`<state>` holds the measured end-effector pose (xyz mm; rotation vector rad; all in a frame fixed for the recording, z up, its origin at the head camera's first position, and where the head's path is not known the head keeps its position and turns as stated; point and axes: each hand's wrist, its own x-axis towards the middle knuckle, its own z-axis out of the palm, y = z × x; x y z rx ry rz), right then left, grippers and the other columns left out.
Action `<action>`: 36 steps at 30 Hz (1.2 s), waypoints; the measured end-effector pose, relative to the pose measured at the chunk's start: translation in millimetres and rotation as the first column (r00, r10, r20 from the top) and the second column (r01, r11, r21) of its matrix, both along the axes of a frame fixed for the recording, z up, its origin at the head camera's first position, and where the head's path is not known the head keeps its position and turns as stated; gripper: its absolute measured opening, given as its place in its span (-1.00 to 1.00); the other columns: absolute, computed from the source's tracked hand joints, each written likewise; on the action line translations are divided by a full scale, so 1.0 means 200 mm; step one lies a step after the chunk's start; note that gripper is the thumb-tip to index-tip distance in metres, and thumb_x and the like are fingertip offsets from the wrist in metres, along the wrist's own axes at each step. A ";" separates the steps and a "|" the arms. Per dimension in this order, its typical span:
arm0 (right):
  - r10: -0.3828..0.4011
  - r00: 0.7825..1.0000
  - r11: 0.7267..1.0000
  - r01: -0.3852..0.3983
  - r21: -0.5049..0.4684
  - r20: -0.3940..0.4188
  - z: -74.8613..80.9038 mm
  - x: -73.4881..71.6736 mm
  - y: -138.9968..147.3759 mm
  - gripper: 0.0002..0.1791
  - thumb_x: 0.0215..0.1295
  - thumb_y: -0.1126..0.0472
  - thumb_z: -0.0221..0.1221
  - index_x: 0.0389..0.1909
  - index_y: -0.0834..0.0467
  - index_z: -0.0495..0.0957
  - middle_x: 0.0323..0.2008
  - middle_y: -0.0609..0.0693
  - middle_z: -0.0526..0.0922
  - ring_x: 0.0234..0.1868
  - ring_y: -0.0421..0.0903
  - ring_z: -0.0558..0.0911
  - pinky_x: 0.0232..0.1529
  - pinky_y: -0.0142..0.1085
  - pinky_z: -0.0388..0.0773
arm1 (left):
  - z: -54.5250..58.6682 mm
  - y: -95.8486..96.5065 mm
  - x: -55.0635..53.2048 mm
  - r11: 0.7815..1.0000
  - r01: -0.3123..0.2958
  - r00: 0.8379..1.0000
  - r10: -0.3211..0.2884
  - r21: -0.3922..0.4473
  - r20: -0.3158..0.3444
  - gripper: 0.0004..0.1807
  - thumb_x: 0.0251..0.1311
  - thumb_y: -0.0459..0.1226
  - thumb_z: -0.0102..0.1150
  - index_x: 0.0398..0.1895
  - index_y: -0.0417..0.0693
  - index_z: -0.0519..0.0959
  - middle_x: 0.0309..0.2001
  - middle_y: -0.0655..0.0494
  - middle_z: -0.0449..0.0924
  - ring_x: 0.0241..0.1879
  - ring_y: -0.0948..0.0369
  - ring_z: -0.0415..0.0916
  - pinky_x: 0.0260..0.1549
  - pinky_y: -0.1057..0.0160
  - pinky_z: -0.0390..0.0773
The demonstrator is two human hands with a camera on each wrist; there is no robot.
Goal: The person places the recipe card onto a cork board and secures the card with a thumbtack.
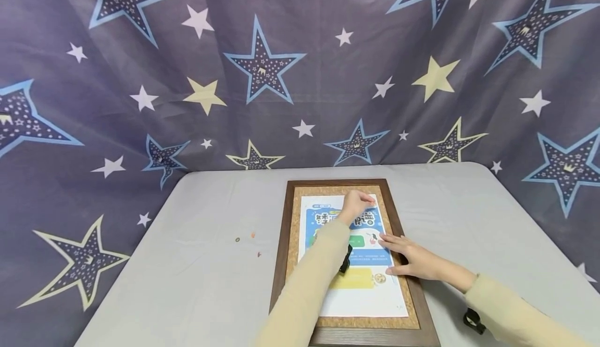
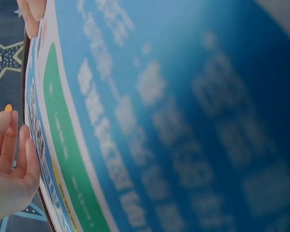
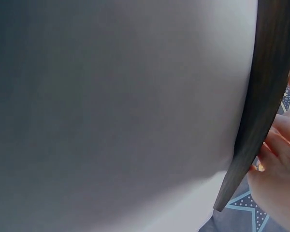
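Note:
A corkboard [image 1: 412, 313] in a dark brown wooden frame lies on the table. On it rests a printed poster [image 1: 361, 305] with blue, green and yellow areas. Near the poster's top right corner, my left hand [image 1: 354, 205] pinches a small orange pin [image 2: 8, 108] between thumb and finger; its point is hidden. My right hand [image 1: 414, 258] rests with spread fingers across the poster's right edge and the frame's right side. From the right wrist, the dark frame side [image 3: 266, 96] shows close up.
On the grey-white table [image 1: 201, 284], left of the board, lie a small greenish ring-like piece [image 1: 237, 239], an orange piece [image 1: 253, 235] and a reddish piece [image 1: 259, 254]. A star-patterned curtain [image 1: 319, 91] hangs behind the table and along its sides.

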<state>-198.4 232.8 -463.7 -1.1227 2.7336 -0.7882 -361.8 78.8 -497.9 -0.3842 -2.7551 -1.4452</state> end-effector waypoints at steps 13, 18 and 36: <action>0.018 0.999 1.000 -0.019 -0.021 -0.046 -0.02 0.00 0.00 -0.30 0.10 0.01 0.17 0.14 0.39 0.27 0.19 0.35 0.22 0.17 0.31 0.20 0.06 0.22 0.05 | -0.57 0.16 -0.42 0.993 -0.076 0.990 0.065 -0.091 -0.121 -0.92 -0.19 -0.24 0.36 -0.63 0.19 0.68 -0.58 0.33 0.61 -0.43 0.34 0.51 -0.32 0.39 0.44; 0.008 1.000 1.000 -0.009 -0.012 -0.019 -0.02 0.00 0.00 -0.28 0.10 -0.02 0.17 0.15 0.39 0.26 0.20 0.34 0.20 0.18 0.33 0.17 0.06 0.23 0.06 | -0.79 0.20 -0.60 0.995 -0.053 0.994 0.045 -0.081 -0.098 -0.84 -0.28 -0.16 0.42 -0.72 0.38 0.62 -0.66 0.53 0.51 -0.45 0.45 0.46 -0.25 0.39 0.43; -0.001 1.000 1.000 0.001 -0.013 -0.022 -0.01 0.01 -0.01 -0.29 0.10 -0.01 0.17 0.15 0.40 0.27 0.19 0.35 0.21 0.18 0.31 0.18 0.08 0.22 0.01 | -0.46 0.12 -0.37 0.992 0.013 0.999 -0.017 -0.124 -0.029 -0.95 -0.20 -0.13 0.38 -0.65 0.23 0.67 -0.51 0.36 0.60 -0.35 0.35 0.50 -0.20 0.37 0.43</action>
